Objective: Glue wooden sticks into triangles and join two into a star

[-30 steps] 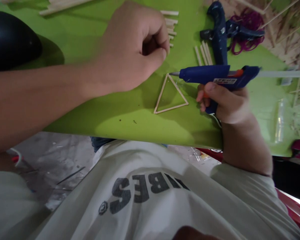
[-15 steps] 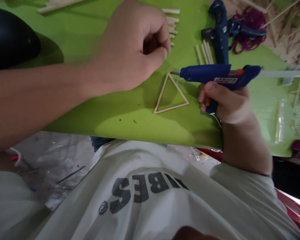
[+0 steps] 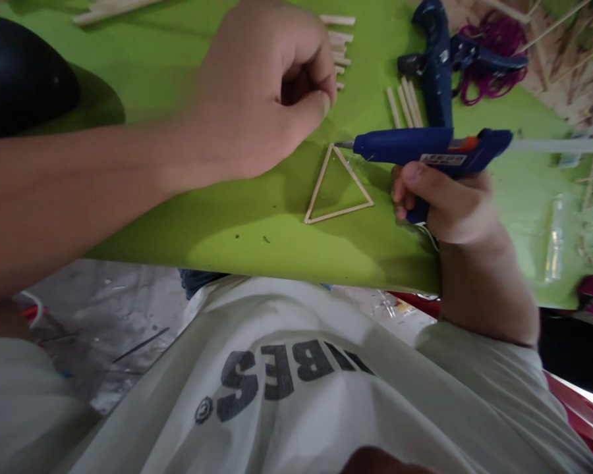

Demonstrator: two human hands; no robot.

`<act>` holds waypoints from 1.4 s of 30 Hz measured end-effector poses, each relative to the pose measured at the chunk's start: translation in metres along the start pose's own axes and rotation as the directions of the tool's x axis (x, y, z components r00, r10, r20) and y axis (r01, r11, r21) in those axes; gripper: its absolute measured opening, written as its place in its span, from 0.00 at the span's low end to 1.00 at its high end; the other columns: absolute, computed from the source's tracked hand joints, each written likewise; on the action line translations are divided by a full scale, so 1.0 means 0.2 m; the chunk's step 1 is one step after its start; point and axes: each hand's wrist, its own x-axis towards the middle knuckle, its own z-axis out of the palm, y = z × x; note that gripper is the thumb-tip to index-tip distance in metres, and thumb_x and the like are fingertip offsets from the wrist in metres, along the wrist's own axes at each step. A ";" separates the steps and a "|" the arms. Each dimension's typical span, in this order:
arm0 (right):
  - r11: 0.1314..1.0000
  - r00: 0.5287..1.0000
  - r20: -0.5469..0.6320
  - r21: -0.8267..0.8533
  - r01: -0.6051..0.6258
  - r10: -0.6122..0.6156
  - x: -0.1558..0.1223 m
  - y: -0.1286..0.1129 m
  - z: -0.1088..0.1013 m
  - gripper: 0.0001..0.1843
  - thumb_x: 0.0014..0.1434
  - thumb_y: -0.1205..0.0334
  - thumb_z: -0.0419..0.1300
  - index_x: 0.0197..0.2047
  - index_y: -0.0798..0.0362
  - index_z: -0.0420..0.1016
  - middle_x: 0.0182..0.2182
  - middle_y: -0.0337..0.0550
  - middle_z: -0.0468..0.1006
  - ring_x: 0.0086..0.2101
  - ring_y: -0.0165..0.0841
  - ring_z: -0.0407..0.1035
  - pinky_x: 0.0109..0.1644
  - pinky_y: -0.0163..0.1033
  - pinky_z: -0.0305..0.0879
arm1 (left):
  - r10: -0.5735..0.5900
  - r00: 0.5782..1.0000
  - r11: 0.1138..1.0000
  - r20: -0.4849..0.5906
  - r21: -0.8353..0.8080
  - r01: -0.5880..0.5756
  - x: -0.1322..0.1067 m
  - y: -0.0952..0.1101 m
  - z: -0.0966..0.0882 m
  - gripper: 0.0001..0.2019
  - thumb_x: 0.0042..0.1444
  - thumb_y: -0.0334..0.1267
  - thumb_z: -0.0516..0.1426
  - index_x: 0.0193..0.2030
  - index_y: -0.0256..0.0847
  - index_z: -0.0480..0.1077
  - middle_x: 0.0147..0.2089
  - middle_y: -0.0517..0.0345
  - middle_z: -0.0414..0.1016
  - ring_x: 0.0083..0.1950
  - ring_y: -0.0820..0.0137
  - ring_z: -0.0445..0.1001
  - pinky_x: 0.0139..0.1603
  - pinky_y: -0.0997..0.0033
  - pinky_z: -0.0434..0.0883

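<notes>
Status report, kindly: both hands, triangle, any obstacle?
Right hand grips glue gun, nozzle at one corner of triangle. Left hand curled nearby, any contents hidden. No obstacle seen.

The surface is lime green, and the stick triangle on it, just toward 1 o'clock from the middle, has a pale wood colour, like the loose sticks at 12 o'clock. At 2 o'clock the glue gun is deep blue with orange parts and a white label with dark print, and its glue stick is cloudy white. Farther out at 2 o'clock the cord is magenta, while the rounded object at 10 o'clock is plain glossy black and the shirt at 6 o'clock is off-white with dark grey lettering.
</notes>
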 end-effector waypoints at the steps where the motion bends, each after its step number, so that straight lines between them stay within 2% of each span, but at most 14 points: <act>1: 1.000 1.000 0.006 0.004 -0.005 0.005 0.00 0.00 0.00 0.35 0.61 0.26 0.82 0.26 0.48 0.82 0.21 0.35 0.73 0.20 0.29 0.68 0.21 0.39 0.59 | -0.003 1.000 1.000 0.001 -0.003 0.003 0.00 0.00 0.00 0.12 0.69 0.35 0.59 0.46 0.33 0.85 0.40 0.55 0.81 0.37 0.74 0.74 0.44 0.66 0.68; 6: 1.000 1.000 -0.001 0.018 0.000 0.000 0.00 0.00 0.00 0.34 0.61 0.28 0.83 0.26 0.48 0.81 0.21 0.36 0.73 0.20 0.29 0.68 0.22 0.39 0.60 | -0.005 1.000 1.000 0.004 0.023 0.005 0.00 0.00 0.00 0.13 0.70 0.32 0.59 0.46 0.32 0.87 0.40 0.55 0.82 0.37 0.74 0.75 0.42 0.67 0.67; 13: 1.000 1.000 0.011 0.017 0.013 -0.013 0.00 0.01 -0.01 0.37 0.58 0.24 0.84 0.27 0.49 0.81 0.21 0.36 0.73 0.20 0.29 0.68 0.21 0.39 0.59 | -0.013 1.000 1.000 0.002 0.024 0.013 0.00 0.01 0.00 0.12 0.69 0.31 0.59 0.46 0.32 0.86 0.40 0.56 0.81 0.36 0.74 0.74 0.45 0.66 0.67; 18: 0.999 0.999 0.023 0.026 0.022 -0.022 0.00 0.02 -0.01 0.37 0.58 0.24 0.84 0.26 0.49 0.80 0.21 0.37 0.73 0.20 0.29 0.68 0.21 0.39 0.59 | -0.015 1.000 0.998 0.009 0.058 0.014 0.00 0.01 -0.01 0.12 0.70 0.32 0.60 0.47 0.32 0.87 0.41 0.55 0.84 0.39 0.72 0.80 0.44 0.65 0.72; 22: 0.999 0.999 0.029 0.014 0.039 -0.039 0.00 0.03 -0.01 0.35 0.62 0.27 0.83 0.27 0.49 0.80 0.22 0.36 0.74 0.21 0.29 0.68 0.22 0.39 0.60 | -0.020 1.000 0.998 0.015 0.059 0.019 0.00 0.01 -0.01 0.12 0.70 0.30 0.60 0.47 0.32 0.87 0.41 0.56 0.83 0.39 0.71 0.81 0.46 0.64 0.75; 27: 0.999 0.999 -0.014 -0.004 0.036 -0.036 -0.01 0.04 0.00 0.37 0.62 0.25 0.82 0.26 0.49 0.79 0.21 0.36 0.74 0.21 0.28 0.68 0.22 0.38 0.61 | -0.025 0.999 0.997 0.027 0.070 0.023 -0.01 0.02 -0.01 0.13 0.71 0.31 0.59 0.48 0.32 0.87 0.42 0.56 0.84 0.41 0.71 0.82 0.46 0.64 0.74; 32: 0.999 0.999 -0.017 -0.015 0.051 -0.052 -0.01 0.05 -0.01 0.37 0.61 0.26 0.83 0.26 0.49 0.79 0.21 0.34 0.74 0.20 0.28 0.68 0.22 0.38 0.63 | -0.036 0.998 0.998 0.043 0.054 0.033 -0.01 0.02 -0.02 0.14 0.72 0.33 0.58 0.50 0.32 0.87 0.42 0.57 0.83 0.39 0.75 0.76 0.45 0.67 0.68; 37: 0.999 1.000 -0.007 -0.039 0.029 -0.029 -0.01 0.05 -0.02 0.35 0.62 0.28 0.83 0.26 0.49 0.79 0.21 0.36 0.74 0.20 0.29 0.69 0.21 0.39 0.62 | 0.020 0.999 0.999 -0.051 -0.036 -0.021 0.00 0.00 0.01 0.13 0.64 0.37 0.59 0.43 0.32 0.86 0.36 0.55 0.81 0.33 0.76 0.69 0.41 0.65 0.65; 42: 0.998 0.999 -0.023 -0.041 0.045 -0.046 -0.01 0.05 -0.01 0.37 0.59 0.25 0.83 0.26 0.49 0.78 0.20 0.36 0.73 0.19 0.29 0.68 0.20 0.39 0.61 | 0.030 0.998 0.999 -0.048 -0.023 -0.031 0.00 -0.01 0.02 0.14 0.63 0.38 0.58 0.43 0.35 0.85 0.36 0.56 0.80 0.32 0.75 0.68 0.41 0.66 0.65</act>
